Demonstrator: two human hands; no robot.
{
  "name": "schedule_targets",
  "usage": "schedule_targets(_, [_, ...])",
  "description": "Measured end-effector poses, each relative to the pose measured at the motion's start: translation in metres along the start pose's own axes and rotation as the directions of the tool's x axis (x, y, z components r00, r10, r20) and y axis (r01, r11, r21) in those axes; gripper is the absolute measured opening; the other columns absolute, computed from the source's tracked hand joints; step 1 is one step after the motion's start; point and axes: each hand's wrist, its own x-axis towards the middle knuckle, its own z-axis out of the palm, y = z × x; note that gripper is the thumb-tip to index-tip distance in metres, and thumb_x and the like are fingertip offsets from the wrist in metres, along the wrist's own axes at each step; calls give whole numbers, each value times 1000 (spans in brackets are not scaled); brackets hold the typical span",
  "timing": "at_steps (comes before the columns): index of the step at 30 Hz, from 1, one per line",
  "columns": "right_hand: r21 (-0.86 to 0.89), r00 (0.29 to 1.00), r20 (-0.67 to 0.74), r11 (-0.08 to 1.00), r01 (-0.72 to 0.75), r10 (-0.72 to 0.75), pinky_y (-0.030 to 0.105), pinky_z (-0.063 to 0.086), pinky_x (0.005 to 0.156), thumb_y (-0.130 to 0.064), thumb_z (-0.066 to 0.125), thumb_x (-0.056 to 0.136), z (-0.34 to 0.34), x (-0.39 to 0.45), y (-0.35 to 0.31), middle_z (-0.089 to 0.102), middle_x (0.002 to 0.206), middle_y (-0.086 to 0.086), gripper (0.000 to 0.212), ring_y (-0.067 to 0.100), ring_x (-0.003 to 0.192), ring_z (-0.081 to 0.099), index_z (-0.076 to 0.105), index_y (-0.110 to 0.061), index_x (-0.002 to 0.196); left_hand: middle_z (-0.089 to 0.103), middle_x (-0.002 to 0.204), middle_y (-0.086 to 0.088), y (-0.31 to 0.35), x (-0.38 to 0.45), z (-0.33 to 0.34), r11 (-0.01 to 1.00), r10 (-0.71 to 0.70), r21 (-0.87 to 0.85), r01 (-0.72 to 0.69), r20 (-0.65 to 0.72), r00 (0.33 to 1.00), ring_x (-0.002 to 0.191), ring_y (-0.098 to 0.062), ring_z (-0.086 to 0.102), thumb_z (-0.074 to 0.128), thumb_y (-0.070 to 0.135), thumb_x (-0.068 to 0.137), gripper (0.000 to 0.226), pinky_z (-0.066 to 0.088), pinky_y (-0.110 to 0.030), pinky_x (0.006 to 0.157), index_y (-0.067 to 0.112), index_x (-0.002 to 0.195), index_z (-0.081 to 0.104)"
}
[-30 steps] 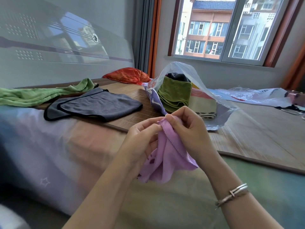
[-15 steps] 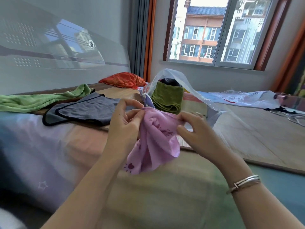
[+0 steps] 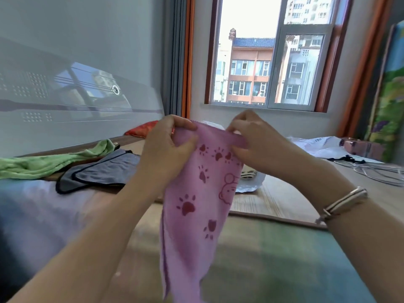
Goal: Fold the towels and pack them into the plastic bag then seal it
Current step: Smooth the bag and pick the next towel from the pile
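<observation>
Two hands on one towel right now: the left hand (image 3: 168,145) and the right hand (image 3: 251,143) each pinch the top edge of the purple towel (image 3: 196,204), thumbs in front and fingers curled behind, so both grips are clamped on the cloth. It's held up in the air in front of the person, above the bed (image 3: 273,259), and everything below the grip just hangs straight down in a loose, narrow drape.

Handling-wise it looks like thin microfibre: very light, totally floppy, no stiffness at all. I'd guess it won't slip out of a pinch, but it'll bunch and twist if you only hold the middle. Between the two grips the edge sags a bit and looks rumpled, so the best places to take hold are probably the two top corners, outward from where the fingers sit now, to pull that edge flat before folding.

Looks: pale lilac with dark red paw prints scattered down it and a little cartoon bear outline just below the right grip. The hem down the left side is slightly frayed-looking.

Behind the grip, mostly hidden by the towel, you can see a bit of the plastic bag (image 3: 251,182). Off to the left of the grip lie a grey towel (image 3: 105,171) and a green towel (image 3: 50,162), neither folded yet.
</observation>
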Motion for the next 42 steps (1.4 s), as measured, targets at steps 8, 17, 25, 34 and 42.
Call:
schedule_targets(8, [38, 987, 42, 987, -155, 154, 28, 31, 75, -14, 54, 83, 13, -6, 0, 54, 94, -3, 9, 17, 96, 41, 56, -22, 87, 52, 118, 9, -24, -15, 7, 994, -99, -22, 105, 198, 975, 108, -14, 58, 72, -1, 79, 45, 55, -38, 88, 32, 103, 53])
schedule_targets(17, [933, 932, 297, 144, -329, 206, 37, 48, 88, -43, 78, 75, 64, -33, 32, 70, 111, 5, 58, 18, 99, 66, 59, -12, 120, 49, 126, 13, -17, -17, 11, 971, -61, -210, 110, 228, 972, 109, -7, 58, 77, 3, 75, 63, 57, -23, 77, 31, 126, 51])
schedule_targets(25, [849, 846, 529, -59, -525, 74, 36, 57, 79, -23, 73, 83, 128, -76, 20, 71, 106, 16, 26, 24, 89, 69, 71, -10, 105, 39, 146, -2, -60, -19, 1, 794, -594, -47, 606, 150, 790, 109, -18, 56, 71, 30, 85, 79, 53, -35, 88, 35, 149, 26])
schedule_targets(34, [823, 832, 498, 170, -542, 244, 37, 55, 80, -7, 59, 91, 111, -58, 31, 72, 98, 16, 16, 23, 86, 68, 67, -4, 105, 64, 119, -15, -81, -75, 12, 406, -684, -312, 859, 520, 512, 88, -25, 68, 77, 26, 66, 101, 55, -35, 66, 27, 150, 22])
schedule_targets(42, [789, 868, 196, 452, -415, 456, 33, 55, 78, -23, 74, 82, 91, -52, 39, 73, 93, 2, 11, 19, 93, 67, 74, -21, 93, 67, 101, -17, -48, -48, 7, 657, -620, -242, 714, 366, 694, 89, -28, 66, 63, -17, 78, 45, 56, -35, 78, 9, 115, 64])
